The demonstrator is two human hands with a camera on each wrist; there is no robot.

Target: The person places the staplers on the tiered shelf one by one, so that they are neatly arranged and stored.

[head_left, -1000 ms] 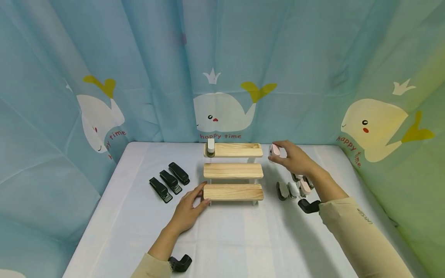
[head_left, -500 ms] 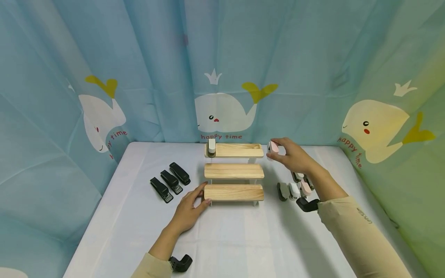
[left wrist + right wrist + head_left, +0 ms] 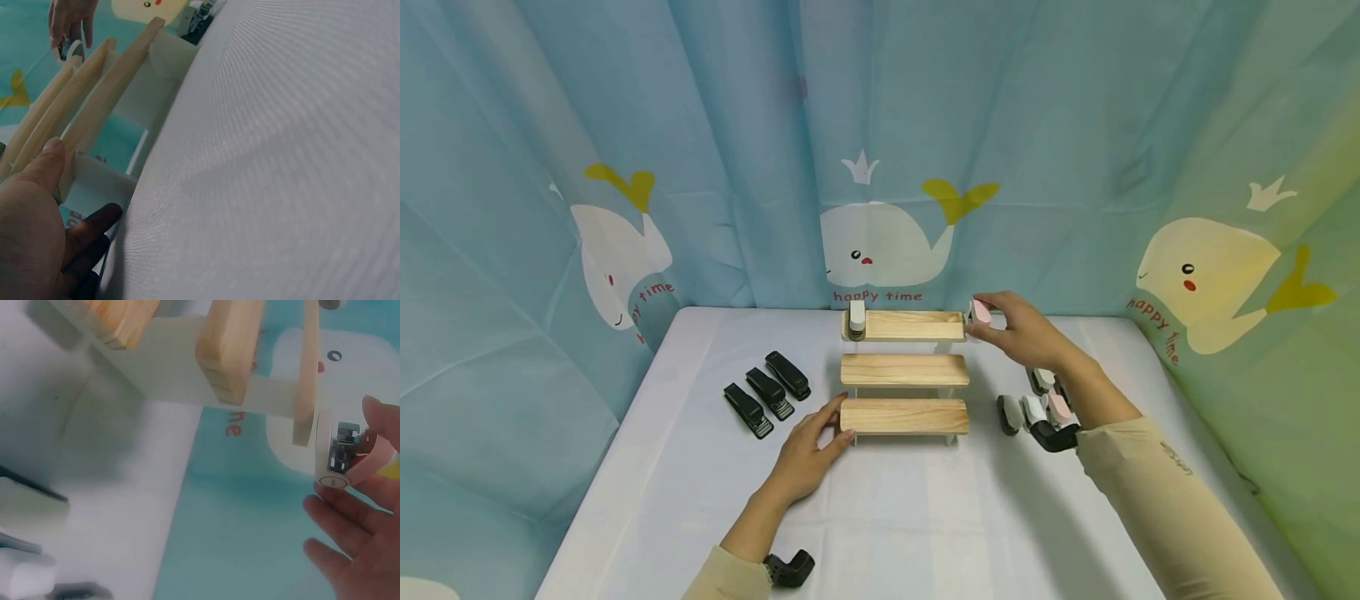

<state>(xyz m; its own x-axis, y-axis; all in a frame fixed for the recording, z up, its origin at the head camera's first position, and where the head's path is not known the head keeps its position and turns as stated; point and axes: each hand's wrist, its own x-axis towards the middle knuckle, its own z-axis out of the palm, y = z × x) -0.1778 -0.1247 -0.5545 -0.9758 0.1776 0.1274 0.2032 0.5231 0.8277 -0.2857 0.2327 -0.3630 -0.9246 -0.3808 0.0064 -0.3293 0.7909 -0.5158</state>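
Observation:
My right hand (image 3: 1028, 335) pinches a small pink hole punch (image 3: 981, 313) by its sides at the right end of the top shelf. Up close in the right wrist view, the hole punch (image 3: 325, 464) shows a pale flat base, a curved pink lever and metal parts between them. A three-tier wooden display stand (image 3: 904, 370) stands mid-table on whitish supports. With thumb and fingers, my left hand (image 3: 805, 454) holds the left end of its lowest shelf. One white-topped piece (image 3: 857, 320) stands at the left of the top shelf.
Several small grey, white and pink pieces, including a grey one (image 3: 1010, 414), lie right of the stand under my right forearm. To the left lie three black staplers (image 3: 767, 392). A whale-print curtain (image 3: 1060, 167) rises behind the table.
My right hand has carried the pink hole punch leftward, from beside the stand to the right end of the top shelf. My left hand stays on the lowest shelf.

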